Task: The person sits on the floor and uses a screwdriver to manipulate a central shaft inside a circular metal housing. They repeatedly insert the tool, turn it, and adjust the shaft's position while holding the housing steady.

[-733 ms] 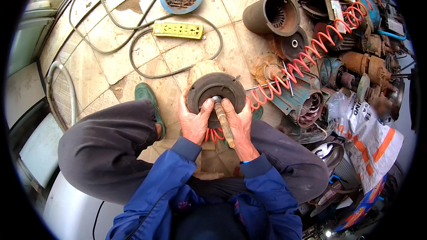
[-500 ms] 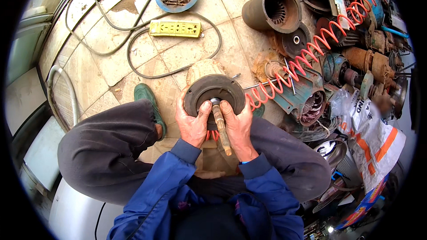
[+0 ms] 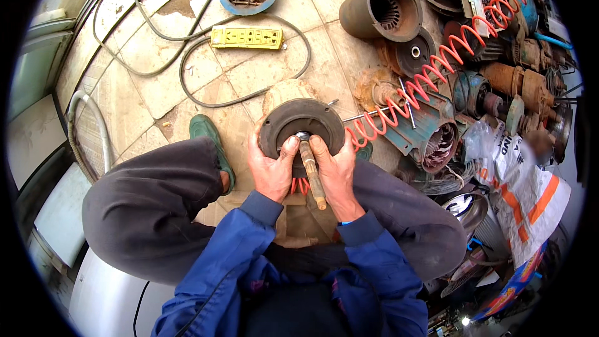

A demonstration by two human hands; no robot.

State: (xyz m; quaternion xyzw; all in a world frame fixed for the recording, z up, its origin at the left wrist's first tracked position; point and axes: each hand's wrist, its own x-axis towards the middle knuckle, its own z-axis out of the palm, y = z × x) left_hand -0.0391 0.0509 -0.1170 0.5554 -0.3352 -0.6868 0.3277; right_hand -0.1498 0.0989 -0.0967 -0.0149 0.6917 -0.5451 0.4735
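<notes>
Between my knees I hold a round dark metal motor end cover (image 3: 302,111) with both hands. A worn, rusty shaft (image 3: 312,178) comes through its middle and points back toward me. My left hand (image 3: 271,168) is wrapped round the cover's left edge, its thumb pressed beside the base of the shaft. Gripping the right edge, my right hand (image 3: 338,171) has its thumb on the other side of the shaft. The fingers of both hands are hidden beneath the cover. Just behind the cover, a pale rounded piece (image 3: 288,92) partly shows.
A red coiled hose (image 3: 430,78) crosses on the right, over a T-handled metal bar (image 3: 407,105) and a green motor housing (image 3: 415,126). Further off stand a hollow motor casing (image 3: 359,20), a yellow power strip (image 3: 246,38) and a blue bowl (image 3: 272,5) of bolts.
Both hands and the end cover with its shaft have shifted slightly away from me. The grip looks the same.
</notes>
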